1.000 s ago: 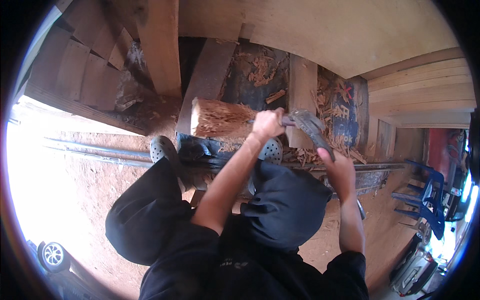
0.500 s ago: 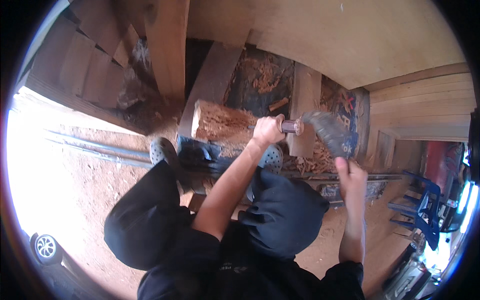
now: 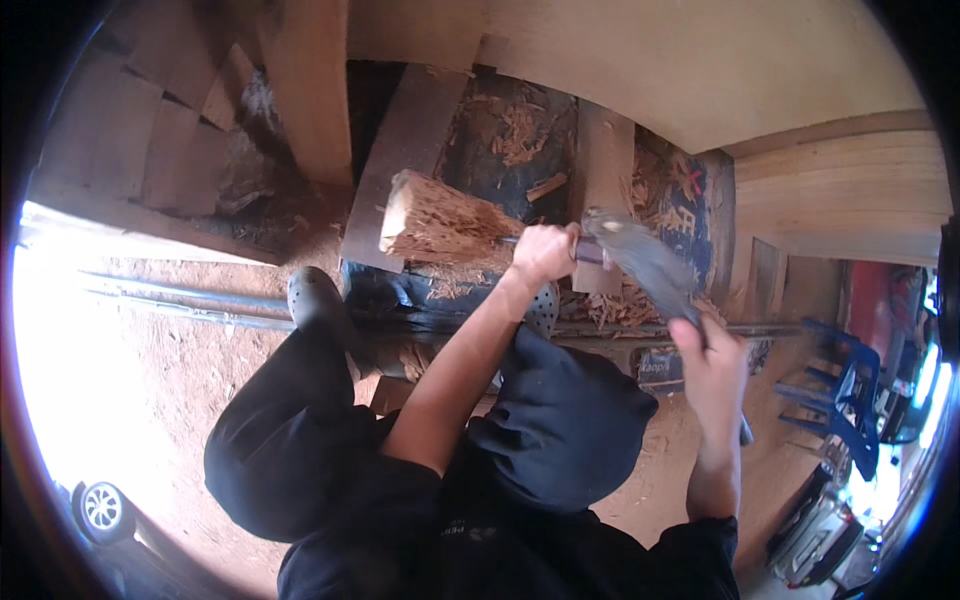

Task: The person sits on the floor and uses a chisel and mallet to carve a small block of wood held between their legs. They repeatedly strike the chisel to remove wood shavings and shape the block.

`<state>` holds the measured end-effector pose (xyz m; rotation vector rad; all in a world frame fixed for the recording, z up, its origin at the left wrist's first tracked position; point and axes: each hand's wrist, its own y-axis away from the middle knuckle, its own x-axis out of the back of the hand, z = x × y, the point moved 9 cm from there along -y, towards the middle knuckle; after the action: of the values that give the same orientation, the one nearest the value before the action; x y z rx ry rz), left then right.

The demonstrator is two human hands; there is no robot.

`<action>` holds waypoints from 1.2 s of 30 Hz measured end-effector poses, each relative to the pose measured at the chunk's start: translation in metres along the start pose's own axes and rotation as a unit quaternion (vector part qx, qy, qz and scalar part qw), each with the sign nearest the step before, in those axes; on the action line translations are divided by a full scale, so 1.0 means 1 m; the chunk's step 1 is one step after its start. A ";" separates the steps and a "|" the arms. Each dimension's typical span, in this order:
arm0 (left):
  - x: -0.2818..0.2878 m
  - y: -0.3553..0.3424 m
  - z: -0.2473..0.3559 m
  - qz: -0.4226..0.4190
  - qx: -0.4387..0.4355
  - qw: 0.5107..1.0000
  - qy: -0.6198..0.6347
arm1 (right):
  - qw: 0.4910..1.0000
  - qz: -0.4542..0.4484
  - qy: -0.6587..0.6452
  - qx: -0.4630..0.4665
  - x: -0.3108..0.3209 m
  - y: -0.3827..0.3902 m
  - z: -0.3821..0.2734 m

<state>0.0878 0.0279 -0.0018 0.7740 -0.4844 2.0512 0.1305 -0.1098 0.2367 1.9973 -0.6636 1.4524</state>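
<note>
A short log (image 3: 445,218) with a pale cut end and a rough, chipped surface lies in front of me. My left hand (image 3: 545,252) is wrapped round a chisel (image 3: 592,250), whose thin metal blade points left against the log. The brown handle end sticks out to the right of my fist. My right hand (image 3: 712,355) grips a hammer (image 3: 645,258), smeared by motion. Its head is beside the chisel's handle end; I cannot tell whether the two touch.
Wood chips (image 3: 522,135) litter the dark sheet around the log. Two boards lie there, a dark plank (image 3: 410,165) at left and a lighter plank (image 3: 604,160) at right. A large wooden panel (image 3: 720,70) stands beyond. Metal pipes (image 3: 185,300) run near my feet; a blue chair (image 3: 845,390) stands right.
The hammer head has come closer to the chisel's handle end. My right hand has shifted slightly right and down. My left hand still holds the chisel at the log.
</note>
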 end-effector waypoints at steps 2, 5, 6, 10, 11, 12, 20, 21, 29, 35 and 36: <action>0.000 -0.001 -0.007 -0.004 0.019 1.000 -0.007 | 0.970 0.077 -0.212 0.086 0.011 0.009 -0.010; 0.017 -0.001 -0.018 0.046 0.054 0.998 0.003 | 0.987 0.127 -0.058 0.080 -0.005 -0.001 -0.015; 0.015 -0.003 -0.016 0.025 0.046 0.999 0.005 | 1.000 0.014 0.022 0.002 -0.028 -0.015 -0.002; 0.008 -0.005 0.003 0.008 0.005 0.999 -0.039 | 0.996 -0.006 -0.055 -0.065 -0.013 -0.022 0.017; -0.003 -0.002 0.006 -0.037 0.009 0.999 -0.035 | 0.993 0.021 -0.066 -0.093 -0.001 -0.012 0.026; -0.001 -0.002 0.005 -0.016 0.013 1.000 -0.017 | 0.989 0.057 -0.128 -0.054 0.007 -0.004 0.025; -0.022 0.000 0.012 -0.128 0.000 0.990 -0.052 | 0.998 -0.044 -0.014 -0.030 -0.035 -0.014 0.040; -0.023 -0.001 0.020 -0.133 -0.040 0.990 -0.025 | 0.999 -0.043 0.006 -0.002 -0.029 -0.016 0.031; 0.022 -0.006 -0.025 0.036 0.084 0.996 0.004 | 0.990 -0.037 -0.094 -0.096 -0.038 -0.011 0.040; 0.030 0.005 -0.034 0.082 0.094 0.992 0.030 | 0.960 -0.196 0.143 -0.141 -0.073 -0.008 0.120; 0.025 0.003 -0.039 0.051 0.115 0.991 0.041 | 0.959 -0.200 0.097 -0.178 -0.069 0.004 0.129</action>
<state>0.0615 0.0642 -0.0136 0.8095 -0.2486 2.2508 0.1943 -0.1991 0.1401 1.5738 -0.3739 1.1680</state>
